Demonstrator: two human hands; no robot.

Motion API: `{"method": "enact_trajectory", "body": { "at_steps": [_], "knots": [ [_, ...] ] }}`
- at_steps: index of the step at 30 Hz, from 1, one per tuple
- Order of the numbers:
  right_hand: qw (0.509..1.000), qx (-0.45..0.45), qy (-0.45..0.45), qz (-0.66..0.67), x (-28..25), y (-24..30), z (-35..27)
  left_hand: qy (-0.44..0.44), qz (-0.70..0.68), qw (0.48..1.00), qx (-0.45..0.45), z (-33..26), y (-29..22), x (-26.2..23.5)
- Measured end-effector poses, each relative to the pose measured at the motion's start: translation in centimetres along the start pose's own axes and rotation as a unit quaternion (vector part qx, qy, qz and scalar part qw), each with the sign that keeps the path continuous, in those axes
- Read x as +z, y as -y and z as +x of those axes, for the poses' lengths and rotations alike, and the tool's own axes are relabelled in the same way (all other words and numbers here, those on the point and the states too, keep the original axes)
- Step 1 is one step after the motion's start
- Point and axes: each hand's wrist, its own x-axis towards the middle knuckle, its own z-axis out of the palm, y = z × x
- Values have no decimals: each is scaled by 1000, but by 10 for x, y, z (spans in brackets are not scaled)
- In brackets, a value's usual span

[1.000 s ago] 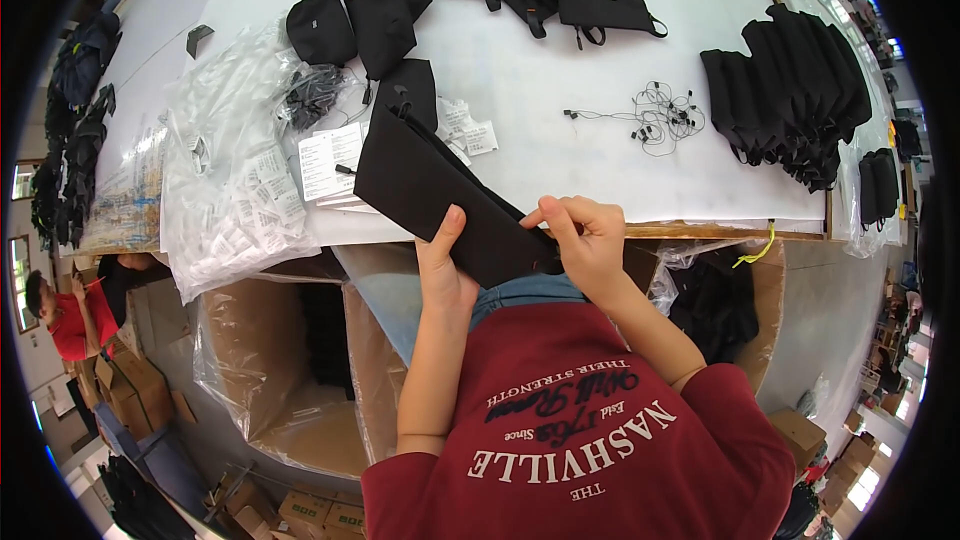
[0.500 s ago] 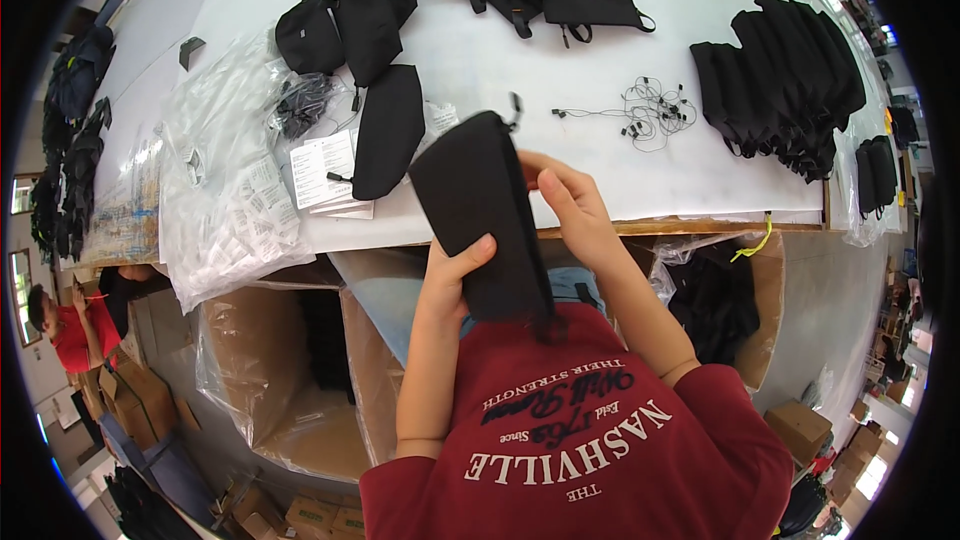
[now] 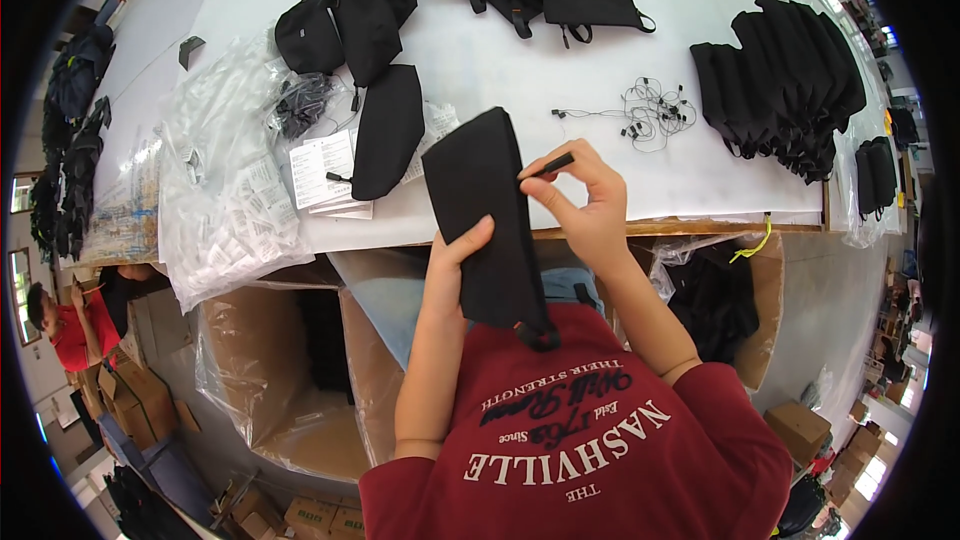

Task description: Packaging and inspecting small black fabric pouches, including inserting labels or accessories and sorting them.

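Observation:
A slim black zippered pouch [image 3: 478, 205] stands tilted in front of my chest, a small loop hanging at its lower end. My left hand [image 3: 460, 258] is closed round its left side, thumb lying across the front face. At the pouch's right edge, my right hand [image 3: 588, 198] pinches a short black zipper pull [image 3: 550, 166] between thumb and fingertips. Whether the zipper is open or closed is hidden from here. Beyond the pouch, another black pouch [image 3: 390, 135] lies on the white table [image 3: 480, 60], partly over printed paper sheets [image 3: 325, 168].
Clear plastic bags [image 3: 225, 190] heap at the table's left. More black pouches [image 3: 590, 2] lie at the back, and a stack of black pouches [image 3: 785, 85] at the right. Thin black tag strings [image 3: 655, 115] tangle between. Below the edge stand plastic-lined cartons [image 3: 270, 370].
My right hand has moved slightly right and now pinches the zipper pull beside the pouch's edge. The pouch has turned a little in my left hand, its end loop showing more.

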Motion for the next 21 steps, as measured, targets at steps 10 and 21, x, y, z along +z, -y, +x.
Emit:
{"method": "enact_trajectory", "body": {
  "at_steps": [10,21],
  "knots": [
    [954,4,295,50,5,26,-26,-35,-174,984,23,12,-17,-26],
    [967,34,249,45,9,32,-21,-53,-108,992,34,4,-19,-15]
  ]
}}
